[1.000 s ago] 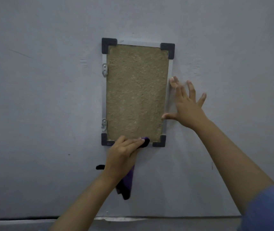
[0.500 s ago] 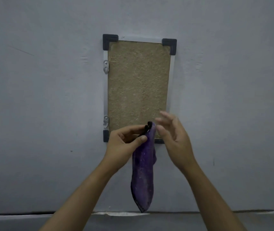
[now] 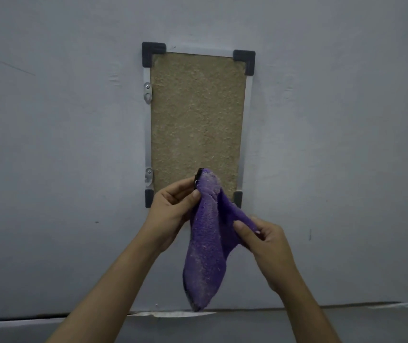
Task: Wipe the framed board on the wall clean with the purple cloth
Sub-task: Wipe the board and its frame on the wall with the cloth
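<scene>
Both hands have the purple cloth [image 3: 206, 243] between them, held in the air in front of the wall and off the framed board [image 3: 198, 120]; the left hand [image 3: 173, 211] is closed in a pinch, thumb and fingers nipping the cloth's top corner just before the board's lower edge, while the right hand [image 3: 262, 236] has its thumb and curled fingers closed on a side edge lower down and to the right; the rest of the cloth hangs slack in a long pointed fold toward the foot of the wall. It looks light, soft and wholly limp, with a fluffy pile flecked with pale lint, so it should take any shape given; held by a corner it will only dangle, and a bunched or folded pad under a flat palm would press far better. The board appears stiff and rough-grained, tan inside a thin metal frame with dark corner caps [image 3: 153, 53]; two small brackets [image 3: 148, 91] fix its left side to the wall, and the pile may well snag on them or on the coarse face.
</scene>
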Action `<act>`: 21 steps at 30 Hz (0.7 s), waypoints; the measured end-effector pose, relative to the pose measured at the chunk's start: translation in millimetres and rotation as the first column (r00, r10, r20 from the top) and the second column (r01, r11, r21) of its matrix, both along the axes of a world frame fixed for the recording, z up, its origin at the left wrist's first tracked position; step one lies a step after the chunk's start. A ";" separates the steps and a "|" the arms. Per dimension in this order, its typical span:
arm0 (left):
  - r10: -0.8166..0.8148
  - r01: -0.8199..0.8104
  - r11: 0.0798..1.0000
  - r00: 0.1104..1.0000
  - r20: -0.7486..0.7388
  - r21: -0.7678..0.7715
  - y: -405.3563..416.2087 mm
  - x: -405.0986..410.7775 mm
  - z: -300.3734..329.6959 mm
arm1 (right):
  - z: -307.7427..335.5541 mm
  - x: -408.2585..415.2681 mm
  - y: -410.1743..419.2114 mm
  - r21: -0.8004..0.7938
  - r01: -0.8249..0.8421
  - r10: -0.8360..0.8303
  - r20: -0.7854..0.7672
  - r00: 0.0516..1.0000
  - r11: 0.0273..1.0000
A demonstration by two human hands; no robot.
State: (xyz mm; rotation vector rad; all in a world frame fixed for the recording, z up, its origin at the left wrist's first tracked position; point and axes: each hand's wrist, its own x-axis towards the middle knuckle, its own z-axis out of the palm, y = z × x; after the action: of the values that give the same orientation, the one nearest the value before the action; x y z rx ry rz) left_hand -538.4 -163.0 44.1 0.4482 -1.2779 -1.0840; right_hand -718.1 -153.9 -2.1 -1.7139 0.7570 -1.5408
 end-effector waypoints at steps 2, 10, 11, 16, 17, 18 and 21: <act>0.062 -0.062 0.998 0.998 0.017 -0.007 -3.0 1.0 -1.2 | 8.9 -9.3 4.1 -0.077 0.110 -0.112 -0.021 0.994 0.991; 0.077 -0.054 0.997 0.879 0.471 -0.062 1.1 11.2 -0.2 | 36.4 -23.2 -6.6 -0.154 0.211 -0.231 -0.125 0.965 0.965; 0.086 -0.061 0.996 0.843 0.532 -0.065 1.2 10.8 -1.5 | 37.7 -22.7 -10.7 -0.162 0.236 -0.261 -0.155 0.953 0.958; 0.384 -0.321 0.921 0.644 0.661 -0.222 -0.7 1.0 -8.8 | 35.4 -17.2 -23.1 -0.153 0.322 -0.354 -0.300 0.886 0.934; 0.441 -0.375 0.892 0.591 0.675 -0.254 -1.5 -0.5 -8.7 | 32.5 -15.8 -23.5 -0.142 0.359 -0.386 -0.298 0.873 0.922; 0.485 -0.418 0.864 0.545 0.684 -0.281 -2.7 -2.7 -8.5 | 28.9 -13.9 -22.1 -0.142 0.403 -0.427 -0.285 0.858 0.904; 0.563 -0.496 0.807 0.478 0.674 -0.322 -4.7 -13.7 -4.6 | 10.0 -0.6 -10.3 -0.218 0.533 -0.569 -0.154 0.808 0.817</act>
State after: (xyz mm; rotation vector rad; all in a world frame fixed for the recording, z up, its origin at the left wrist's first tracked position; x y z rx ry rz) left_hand -552.2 -167.7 39.4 1.2425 -1.7184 -0.2595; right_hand -718.7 -164.2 7.9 -1.9046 1.3743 -1.8592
